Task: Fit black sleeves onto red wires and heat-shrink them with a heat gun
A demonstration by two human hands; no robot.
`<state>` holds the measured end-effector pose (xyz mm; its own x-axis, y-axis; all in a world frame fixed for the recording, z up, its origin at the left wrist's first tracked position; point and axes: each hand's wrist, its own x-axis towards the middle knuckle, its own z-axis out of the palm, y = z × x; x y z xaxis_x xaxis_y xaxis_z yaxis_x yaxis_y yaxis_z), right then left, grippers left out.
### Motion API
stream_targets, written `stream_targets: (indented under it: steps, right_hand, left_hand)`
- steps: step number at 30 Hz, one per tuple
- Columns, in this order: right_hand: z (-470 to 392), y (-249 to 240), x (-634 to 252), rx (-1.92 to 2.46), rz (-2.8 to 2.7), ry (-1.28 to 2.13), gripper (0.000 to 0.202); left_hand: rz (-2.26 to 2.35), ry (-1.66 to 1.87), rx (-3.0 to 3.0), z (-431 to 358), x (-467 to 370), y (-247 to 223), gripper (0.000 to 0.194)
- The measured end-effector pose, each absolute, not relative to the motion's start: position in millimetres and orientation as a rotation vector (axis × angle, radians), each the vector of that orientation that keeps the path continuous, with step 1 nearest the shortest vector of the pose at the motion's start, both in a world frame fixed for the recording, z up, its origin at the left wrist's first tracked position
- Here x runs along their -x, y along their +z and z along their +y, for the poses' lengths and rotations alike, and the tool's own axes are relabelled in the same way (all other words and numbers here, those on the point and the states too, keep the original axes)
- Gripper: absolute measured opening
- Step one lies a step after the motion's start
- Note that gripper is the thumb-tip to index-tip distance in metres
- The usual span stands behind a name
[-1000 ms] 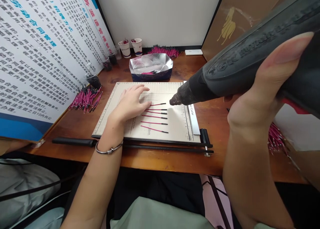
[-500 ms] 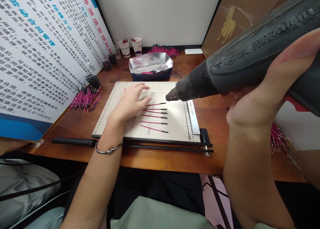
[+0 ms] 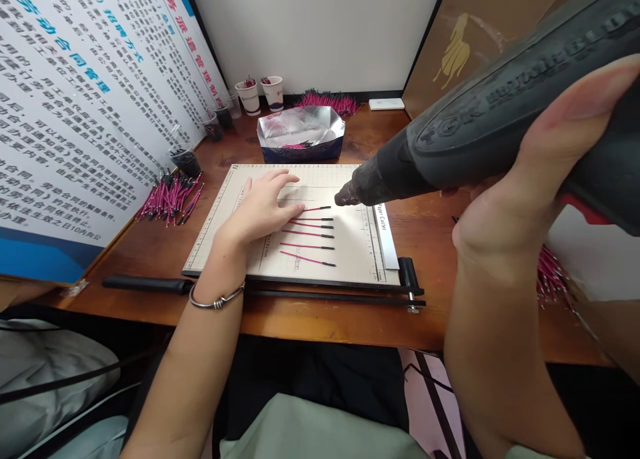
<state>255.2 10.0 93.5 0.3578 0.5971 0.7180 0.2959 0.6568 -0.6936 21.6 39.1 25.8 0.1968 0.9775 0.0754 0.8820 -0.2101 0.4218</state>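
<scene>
In my right hand (image 3: 530, 172) is a black heat gun (image 3: 450, 125), its fingers wrapped round the body. The nozzle points left and down over the paper cutter board (image 3: 310, 185), close to the black tip of the farthest wire. Several pink wires (image 3: 307, 233) with black ends lie in spaced rows on the board, tips to the right. My left hand (image 3: 267, 205) rests on the board with its fingers spread. Its thumb is at the left part of the farthest wire, and the hand hides some of the wires' left ends.
The cutter's black-handled blade arm (image 3: 150, 284) runs along the table's front edge. Behind the board stands a foil-lined box (image 3: 300, 153) with wires inside. Wire bundles (image 3: 170, 197) lie at left, at the back and at right. Paper cups (image 3: 273, 93) and small dark-filled cups (image 3: 185, 160) stand around.
The heat gun has shifted slightly to the right and down, its nozzle still by the farthest wire's tip. My left thumb has moved slightly down and right onto that wire. The other wires stay put.
</scene>
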Motion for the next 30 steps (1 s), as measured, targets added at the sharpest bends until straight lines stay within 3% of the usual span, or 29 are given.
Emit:
stream_targets:
  steps: [9, 16, 20, 24, 30]
  right_hand:
    - [9.8, 93.4, -255.9, 0.806, -1.089, 0.380, 0.044]
    - [7.7, 94.5, -251.1, 0.885, -1.112, 0.318, 0.059]
    - [10.0, 91.6, -255.2, 0.889, -1.168, 0.296, 0.059]
    - [13.8, 87.3, -259.8, 0.834, -1.192, 0.285, 0.061]
    - [9.5, 92.8, -253.0, 0.774, -1.113, 0.426, 0.054]
  left_hand:
    - [1.783, 0.480, -2.179, 37.7, -26.7, 29.6, 0.047]
    - [1.735, 0.840, -2.169, 40.7, -30.3, 32.6, 0.022]
    - [1.827, 0.999, -2.036, 42.2, -30.2, 33.2, 0.028]
    - [1.720, 1.138, -1.968, 42.2, -29.9, 30.7, 0.020]
    - [1.740, 1.082, -1.996, 40.7, -31.8, 34.5, 0.020]
